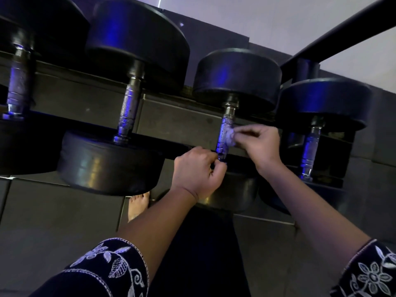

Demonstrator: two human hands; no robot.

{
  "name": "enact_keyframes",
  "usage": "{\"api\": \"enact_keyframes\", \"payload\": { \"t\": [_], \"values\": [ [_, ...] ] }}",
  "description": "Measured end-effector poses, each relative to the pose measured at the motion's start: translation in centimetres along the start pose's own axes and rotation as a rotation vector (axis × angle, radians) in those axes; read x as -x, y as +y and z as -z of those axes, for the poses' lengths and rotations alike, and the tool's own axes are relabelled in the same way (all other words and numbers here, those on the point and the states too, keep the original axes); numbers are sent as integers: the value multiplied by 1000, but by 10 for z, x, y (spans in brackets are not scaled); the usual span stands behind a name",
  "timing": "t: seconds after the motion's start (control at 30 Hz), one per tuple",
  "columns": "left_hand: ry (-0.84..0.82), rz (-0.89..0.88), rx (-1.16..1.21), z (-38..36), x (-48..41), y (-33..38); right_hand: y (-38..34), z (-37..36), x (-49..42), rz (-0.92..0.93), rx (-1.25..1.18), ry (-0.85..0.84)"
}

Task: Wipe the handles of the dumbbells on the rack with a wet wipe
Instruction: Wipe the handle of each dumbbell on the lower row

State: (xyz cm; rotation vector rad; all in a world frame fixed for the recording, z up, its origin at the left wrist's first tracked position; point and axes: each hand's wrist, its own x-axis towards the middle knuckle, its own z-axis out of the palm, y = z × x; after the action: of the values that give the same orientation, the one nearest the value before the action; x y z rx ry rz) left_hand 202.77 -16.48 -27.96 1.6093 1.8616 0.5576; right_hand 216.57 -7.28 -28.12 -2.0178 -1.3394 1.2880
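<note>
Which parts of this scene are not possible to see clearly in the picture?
- Head view: the wet wipe is a small blurred wad at the right hand's fingertips; its wetness cannot be judged.
- The lower end of the handle is hidden by the left hand.
- The leftmost dumbbell is cut off by the left edge.
- Dim blue light leaves any dirt on the handles invisible.

Both arms extended forward; left hand (196,171) fisted, fingers curled; right hand (260,144) pinching, wrist bent.
</note>
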Motion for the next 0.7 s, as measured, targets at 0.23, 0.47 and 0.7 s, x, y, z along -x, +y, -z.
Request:
{"api": "enact_keyframes", "payload": {
  "t": [0.23,0.47,0.7],
  "values": [
    [-10,0,-16,0,0,-1,-37,-33,-2,128,129,399],
    [-26,0,-2,-1,-2,-1,-22,-33,-21,-127,-151,386],
    [-31,-12,20,0,-3,-2,-9,-24,-29,-161,-357,205]
  ]
}}
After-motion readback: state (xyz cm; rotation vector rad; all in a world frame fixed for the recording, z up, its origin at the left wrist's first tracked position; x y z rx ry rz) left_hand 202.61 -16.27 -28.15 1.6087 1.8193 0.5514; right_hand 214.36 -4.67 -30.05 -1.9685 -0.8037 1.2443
